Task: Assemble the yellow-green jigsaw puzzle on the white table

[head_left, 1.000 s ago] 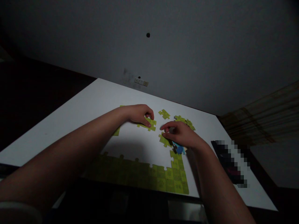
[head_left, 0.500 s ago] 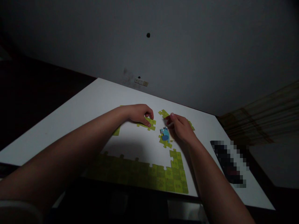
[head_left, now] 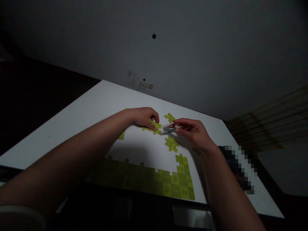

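My left hand rests at the far part of the puzzle, with its thumb and curled fingers closed on a strip of green puzzle pieces. To the right, my right hand pinches a blue cartoon piece, tilted nearly edge-on above the table. Just below it lies a loose green puzzle section. Another green section sits behind the right fingertips. Nearer me, joined green border pieces form the front and lower right corner. My left forearm hides part of the puzzle's left side.
The white table stands before a grey wall with a socket panel. A dark, pixelated object lies at the table's right. Striped cloth hangs beyond the right edge.
My right hand has lifted the blue piece off the loose green section and tilted it, uncovering the green beneath. The left hand stays on its strip.
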`<state>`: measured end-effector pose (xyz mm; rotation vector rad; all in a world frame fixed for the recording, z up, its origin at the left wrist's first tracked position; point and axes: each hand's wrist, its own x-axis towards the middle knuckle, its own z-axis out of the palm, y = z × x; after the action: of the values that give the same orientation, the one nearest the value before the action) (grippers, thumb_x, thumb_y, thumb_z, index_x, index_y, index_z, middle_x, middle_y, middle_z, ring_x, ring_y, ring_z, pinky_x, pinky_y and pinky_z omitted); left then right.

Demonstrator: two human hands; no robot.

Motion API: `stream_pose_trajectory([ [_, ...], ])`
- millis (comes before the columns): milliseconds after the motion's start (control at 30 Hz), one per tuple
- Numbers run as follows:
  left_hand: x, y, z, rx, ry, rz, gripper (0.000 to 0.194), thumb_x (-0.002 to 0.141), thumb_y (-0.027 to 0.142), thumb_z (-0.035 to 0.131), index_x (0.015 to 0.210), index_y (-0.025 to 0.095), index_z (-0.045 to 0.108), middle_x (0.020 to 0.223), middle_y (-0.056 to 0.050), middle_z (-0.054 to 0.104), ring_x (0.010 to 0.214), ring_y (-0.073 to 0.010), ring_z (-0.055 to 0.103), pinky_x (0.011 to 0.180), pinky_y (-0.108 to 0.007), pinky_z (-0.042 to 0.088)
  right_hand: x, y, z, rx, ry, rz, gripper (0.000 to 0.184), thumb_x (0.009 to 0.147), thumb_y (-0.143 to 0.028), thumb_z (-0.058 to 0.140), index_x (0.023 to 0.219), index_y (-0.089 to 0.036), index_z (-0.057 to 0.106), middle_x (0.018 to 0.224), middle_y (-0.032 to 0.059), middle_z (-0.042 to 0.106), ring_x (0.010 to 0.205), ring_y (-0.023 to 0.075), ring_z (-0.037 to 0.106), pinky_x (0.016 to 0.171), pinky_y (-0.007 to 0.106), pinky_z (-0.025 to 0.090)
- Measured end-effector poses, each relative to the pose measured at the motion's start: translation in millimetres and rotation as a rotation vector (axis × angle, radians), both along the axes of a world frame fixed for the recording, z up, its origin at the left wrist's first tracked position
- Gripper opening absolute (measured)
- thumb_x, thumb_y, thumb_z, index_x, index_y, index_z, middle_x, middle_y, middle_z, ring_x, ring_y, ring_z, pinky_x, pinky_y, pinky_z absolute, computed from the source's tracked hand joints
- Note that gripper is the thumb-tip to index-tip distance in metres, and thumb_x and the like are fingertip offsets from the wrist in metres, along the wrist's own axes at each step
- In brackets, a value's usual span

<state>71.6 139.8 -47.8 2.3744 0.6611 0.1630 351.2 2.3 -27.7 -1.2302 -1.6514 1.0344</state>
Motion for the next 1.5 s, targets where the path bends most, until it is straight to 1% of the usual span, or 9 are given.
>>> stream_pose_trajectory([
  [133,0,0,-1.1,-0.005,-0.001,-0.001,0.054,0.080,0.047,0.089,0.126,0.020,0.084,0.114,-0.008,0.079,0.101,-0.0248,0.072,0.089,-0.034,0.051,4,3,0.3,0.172,-0.138,0.021,0.013,0.083,-0.034,0.091,0.096,-0.036,0.090,0.107,0.0048,0.086,0.110,0.0302,0.080,0.107,0.053,0.063],
  [333,0,1,-3.5,-0.010,-0.009,0.005,0.054,0.081,0.048,0.090,0.128,0.021,0.084,0.115,-0.008,0.080,0.102,-0.0248,0.071,0.090,-0.034,0.052,5,3,-3.2,0.041,-0.381,0.063,0.041,0.078,-0.019,0.069,0.113,-0.029,0.087,0.106,0.0044,0.087,0.098,0.0270,0.078,0.090,0.043,0.061],
  [433,0,1,-4.1,-0.005,-0.012,0.003,0.054,0.081,0.048,0.091,0.127,0.021,0.084,0.116,-0.008,0.080,0.102,-0.0235,0.071,0.090,-0.033,0.051,2,2,-1.8,0.066,-0.488,-0.027,0.040,0.076,-0.021,0.068,0.114,-0.026,0.083,0.103,0.0062,0.084,0.089,0.0261,0.074,0.079,0.040,0.057],
  [567,0,1,-3.3,0.007,-0.015,0.008,0.054,0.080,0.049,0.091,0.127,0.021,0.085,0.116,-0.008,0.079,0.099,-0.0225,0.071,0.089,-0.032,0.051,-4,-2,-0.6,0.142,-0.680,-0.133,0.026,0.088,-0.041,0.081,0.107,-0.025,0.077,0.100,0.0087,0.080,0.085,0.0286,0.069,0.078,0.044,0.054],
  [733,-2,2,-1.3,0.001,-0.015,0.015,0.054,0.079,0.048,0.091,0.124,0.020,0.085,0.115,-0.008,0.079,0.098,-0.0229,0.071,0.087,-0.032,0.051,-13,-8,-7.8,0.179,-0.807,-0.122,0.055,0.077,-0.068,0.100,0.105,-0.027,0.076,0.101,0.0117,0.076,0.089,0.0336,0.068,0.080,0.047,0.056],
  [833,-5,4,-0.9,0.010,-0.001,0.032,0.056,0.078,0.049,0.090,0.125,0.020,0.085,0.114,-0.007,0.080,0.095,-0.0224,0.070,0.085,-0.031,0.050,-16,-8,-12.4,0.222,-0.770,-0.097,0.051,0.076,-0.062,0.102,0.105,-0.029,0.077,0.099,0.0108,0.074,0.090,0.0332,0.067,0.083,0.049,0.057],
  [933,-6,6,-0.6,0.003,0.009,0.030,0.057,0.079,0.050,0.089,0.128,0.020,0.084,0.112,-0.007,0.080,0.095,-0.0224,0.070,0.084,-0.031,0.049,-16,-6,-14.1,0.165,-0.663,-0.048,0.044,0.079,-0.044,0.097,0.116,-0.030,0.079,0.107,0.0100,0.077,0.091,0.0321,0.069,0.084,0.050,0.058],
  [1100,-9,8,-0.1,0.032,0.021,0.048,0.056,0.078,0.053,0.089,0.124,0.020,0.086,0.112,-0.007,0.080,0.095,-0.0227,0.070,0.083,-0.030,0.048,-15,-2,-16.6,0.107,-0.563,-0.017,0.052,0.076,-0.023,0.085,0.127,-0.030,0.077,0.116,0.0086,0.081,0.100,0.0319,0.072,0.091,0.049,0.059],
  [1500,-11,8,1.5,0.046,0.038,0.073,0.055,0.079,0.054,0.089,0.123,0.021,0.086,0.114,-0.009,0.080,0.096,-0.0235,0.070,0.082,-0.032,0.047,-11,6,-28.7,0.201,-0.542,-0.010,0.044,0.088,-0.036,0.088,0.131,-0.033,0.077,0.131,0.0103,0.079,0.120,0.0369,0.072,0.113,0.061,0.055],
])
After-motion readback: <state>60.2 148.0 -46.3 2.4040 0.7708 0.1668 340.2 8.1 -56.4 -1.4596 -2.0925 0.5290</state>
